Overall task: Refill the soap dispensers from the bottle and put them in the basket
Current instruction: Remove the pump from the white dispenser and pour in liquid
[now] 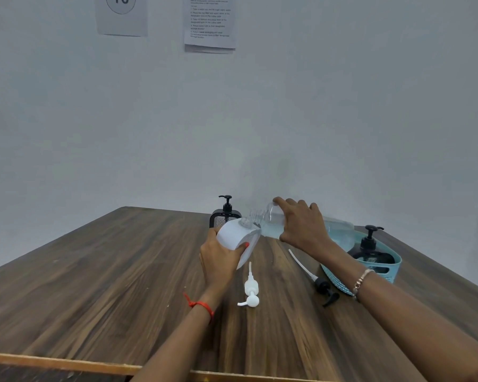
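My left hand [221, 261] grips a white soap dispenser [238, 238], tilted to the right with its neck open. My right hand [304, 224] holds a clear refill bottle [272, 220] tipped on its side, its mouth right at the dispenser's neck. Pale liquid lies in the bottle. A white pump [250, 289] lies on the table just below the dispenser. A black pump [322, 285] with a long tube lies to its right. One black dispenser [371, 250] stands in the teal basket [389, 267]. Another black dispenser [225, 215] stands behind the white one.
The wooden table [122, 271] ends at a pale wall close behind the dispensers. Its front edge runs along the bottom of the view. Two paper sheets [210, 23] hang on the wall high up. The basket sits near the table's right edge.
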`<action>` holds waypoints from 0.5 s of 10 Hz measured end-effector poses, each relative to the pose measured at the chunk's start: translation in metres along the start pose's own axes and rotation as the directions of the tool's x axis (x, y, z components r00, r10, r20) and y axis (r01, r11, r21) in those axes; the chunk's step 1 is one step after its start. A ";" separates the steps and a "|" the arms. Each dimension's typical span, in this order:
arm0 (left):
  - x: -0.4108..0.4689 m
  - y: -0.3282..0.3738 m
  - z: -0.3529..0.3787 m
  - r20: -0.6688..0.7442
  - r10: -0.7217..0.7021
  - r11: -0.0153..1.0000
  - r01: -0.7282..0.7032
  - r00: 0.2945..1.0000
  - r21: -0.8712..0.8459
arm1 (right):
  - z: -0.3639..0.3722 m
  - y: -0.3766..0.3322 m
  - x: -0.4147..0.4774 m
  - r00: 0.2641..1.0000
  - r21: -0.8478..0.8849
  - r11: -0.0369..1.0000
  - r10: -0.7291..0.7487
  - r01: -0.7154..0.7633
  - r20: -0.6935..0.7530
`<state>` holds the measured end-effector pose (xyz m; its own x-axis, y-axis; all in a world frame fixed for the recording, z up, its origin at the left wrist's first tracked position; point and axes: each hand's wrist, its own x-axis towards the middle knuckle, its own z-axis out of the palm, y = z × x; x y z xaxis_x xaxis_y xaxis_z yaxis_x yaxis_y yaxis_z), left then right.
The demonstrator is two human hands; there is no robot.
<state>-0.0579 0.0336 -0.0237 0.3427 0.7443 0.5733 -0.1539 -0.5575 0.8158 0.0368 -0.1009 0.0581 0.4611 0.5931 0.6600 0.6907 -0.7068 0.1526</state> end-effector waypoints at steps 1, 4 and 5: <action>0.000 -0.001 0.000 -0.003 0.005 1.000 -0.005 1.000 -0.010 | 0.000 -0.001 0.001 1.000 -0.005 1.000 -0.003 0.003 -0.001; 0.001 -0.003 -0.003 -0.013 0.001 1.000 -0.002 1.000 -0.011 | 0.001 -0.003 0.003 1.000 -0.006 1.000 -0.019 0.019 0.004; 0.002 -0.004 -0.003 -0.012 -0.004 1.000 0.004 1.000 -0.003 | 0.002 -0.004 0.003 1.000 -0.002 1.000 -0.023 0.023 0.002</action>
<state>-0.0598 0.0386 -0.0257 0.3323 0.7508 0.5709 -0.1556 -0.5533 0.8183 0.0365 -0.0955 0.0581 0.4463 0.6100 0.6548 0.6997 -0.6940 0.1696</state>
